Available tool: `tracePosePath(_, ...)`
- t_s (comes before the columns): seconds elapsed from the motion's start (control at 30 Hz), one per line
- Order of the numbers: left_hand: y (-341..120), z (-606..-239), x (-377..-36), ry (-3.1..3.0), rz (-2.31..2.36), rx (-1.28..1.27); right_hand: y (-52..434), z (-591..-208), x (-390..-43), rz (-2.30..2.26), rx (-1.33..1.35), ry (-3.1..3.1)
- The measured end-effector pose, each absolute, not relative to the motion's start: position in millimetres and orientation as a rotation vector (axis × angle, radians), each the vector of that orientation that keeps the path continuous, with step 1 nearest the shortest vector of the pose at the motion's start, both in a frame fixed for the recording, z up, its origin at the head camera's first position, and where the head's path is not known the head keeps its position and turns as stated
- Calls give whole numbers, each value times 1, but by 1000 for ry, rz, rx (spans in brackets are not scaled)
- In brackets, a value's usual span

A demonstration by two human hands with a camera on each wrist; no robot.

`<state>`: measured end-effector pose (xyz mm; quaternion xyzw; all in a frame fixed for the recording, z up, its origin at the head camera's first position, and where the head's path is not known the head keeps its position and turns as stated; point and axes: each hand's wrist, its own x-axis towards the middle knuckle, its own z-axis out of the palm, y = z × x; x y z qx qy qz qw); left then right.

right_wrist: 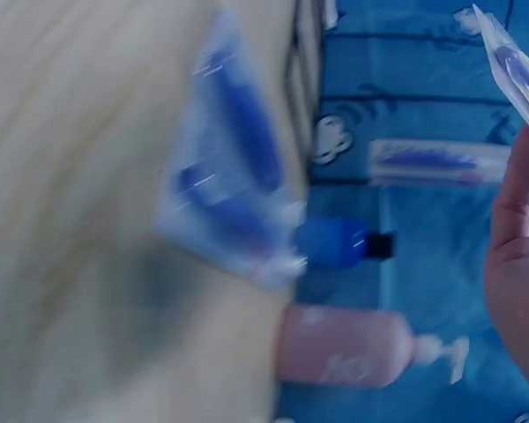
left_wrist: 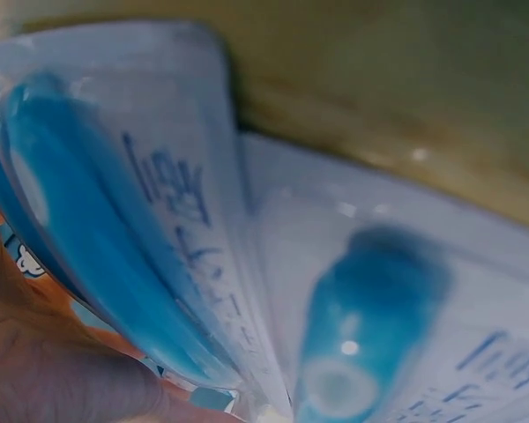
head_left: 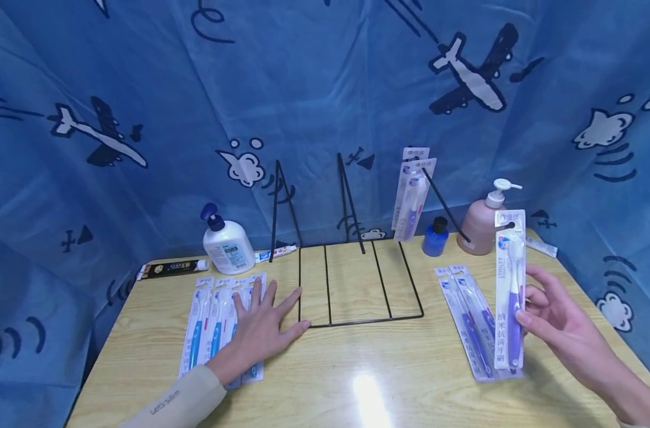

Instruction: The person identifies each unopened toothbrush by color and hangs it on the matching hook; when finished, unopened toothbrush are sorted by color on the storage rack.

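right hand [head_left: 557, 315] pinched a purple toothbrush pack [head_left: 509, 285] upright above the counter [head_left: 357, 368].
left hand [head_left: 263, 327] lay spread flat on blue toothbrush packs [head_left: 207, 321]; its wrist view alone showed glossy curved blister plastic, blurred.

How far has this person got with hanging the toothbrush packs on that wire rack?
Early on, it seems. Two purple packs already hang on the black wire rack. The right hand holds another purple toothbrush pack upright above the table. Still lying flat: more purple packs on the right, and a row of blue packs under the flat left hand.
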<state>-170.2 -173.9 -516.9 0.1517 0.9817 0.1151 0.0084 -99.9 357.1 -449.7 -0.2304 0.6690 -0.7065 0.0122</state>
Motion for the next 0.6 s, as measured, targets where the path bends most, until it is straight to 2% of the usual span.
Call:
tracePosePath(0.13,-174,-517,-170,3079,351,479,342,-436,-95,-2197,-887,2098)
tracePosePath(0.33,-173,-516,-171,3076,332,468,324,-428,-93,-2112,-982,2158)
tracePosePath(0.6,-173,-517,-169,3081,352,474,305,-437,-97,-2046,-850,2269)
